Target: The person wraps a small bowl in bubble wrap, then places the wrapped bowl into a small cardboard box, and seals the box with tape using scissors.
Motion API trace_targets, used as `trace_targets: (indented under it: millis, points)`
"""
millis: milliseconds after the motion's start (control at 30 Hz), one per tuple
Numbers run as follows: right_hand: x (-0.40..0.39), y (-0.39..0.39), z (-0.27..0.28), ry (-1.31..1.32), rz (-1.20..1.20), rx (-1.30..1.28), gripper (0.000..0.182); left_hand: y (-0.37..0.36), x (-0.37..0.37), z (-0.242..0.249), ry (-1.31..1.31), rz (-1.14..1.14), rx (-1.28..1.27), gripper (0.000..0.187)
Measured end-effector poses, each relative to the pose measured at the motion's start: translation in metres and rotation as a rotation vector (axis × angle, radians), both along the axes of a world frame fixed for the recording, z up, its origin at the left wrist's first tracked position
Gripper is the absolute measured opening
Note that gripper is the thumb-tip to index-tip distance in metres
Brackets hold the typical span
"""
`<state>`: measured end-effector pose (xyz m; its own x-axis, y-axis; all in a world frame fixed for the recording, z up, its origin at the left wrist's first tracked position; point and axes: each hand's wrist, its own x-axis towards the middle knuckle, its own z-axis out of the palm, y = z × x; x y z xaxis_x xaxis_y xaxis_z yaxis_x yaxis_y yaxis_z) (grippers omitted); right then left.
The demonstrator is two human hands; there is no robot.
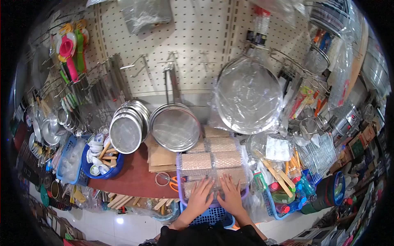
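Both hands rest on bubble-wrapped packages (223, 160) in a purple-rimmed basket (179, 176). My left hand (199, 195) lies on the lower left of the packages, fingers spread and pointing up. Beside it, my right hand (230, 194) lies on the lower right part with its fingers apart. Neither hand grips anything. Orange-handled scissors (174, 184) and a roll of clear tape (162, 178) are just left of the basket. Flat brown cardboard (161, 158) is behind them.
Round strainers (174, 127) hang from the pegboard (197, 41), with a large plastic-wrapped one (248, 96) to the right. A blue basket (117, 169) of wooden-handled items stands left on the red surface (135, 174). Another basket (271, 205) of bottles is at right.
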<state>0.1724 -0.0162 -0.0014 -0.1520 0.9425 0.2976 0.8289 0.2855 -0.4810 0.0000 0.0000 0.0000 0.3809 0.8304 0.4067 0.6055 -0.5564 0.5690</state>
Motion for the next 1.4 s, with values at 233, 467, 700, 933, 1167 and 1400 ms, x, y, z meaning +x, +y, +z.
trace_targets:
  millis: [233, 467, 700, 933, 1167, 1400]
  points:
    - [-0.096, 0.007, 0.009, -0.008, 0.038, 0.145, 0.048, 0.0, -0.097, 0.005, -0.106, 0.013, 0.054, 0.037]
    - [-0.222, 0.027, 0.011, 0.13, 0.075, 0.28, 0.037, 0.016, -0.213, 0.0, -0.098, 0.065, 0.028, 0.031]
    - [-0.315, 0.042, -0.015, 0.308, 0.065, 0.147, 0.03, 0.03, -0.318, -0.007, -0.06, 0.064, -0.077, 0.025]
    - [-0.333, 0.097, -0.073, 1.604, -0.382, -0.553, 0.014, 0.034, -0.388, -0.028, -0.213, -0.022, -0.373, 0.022]
    - [-0.31, 0.159, -0.148, 1.906, -0.606, -0.694, 0.02, 0.061, -0.387, -0.061, -1.011, 0.057, -1.238, 0.031]
    - [-0.316, 0.185, -0.139, 1.811, -0.855, -0.821, 0.028, 0.107, -0.365, -0.121, -1.391, 0.155, -1.708, 0.029]
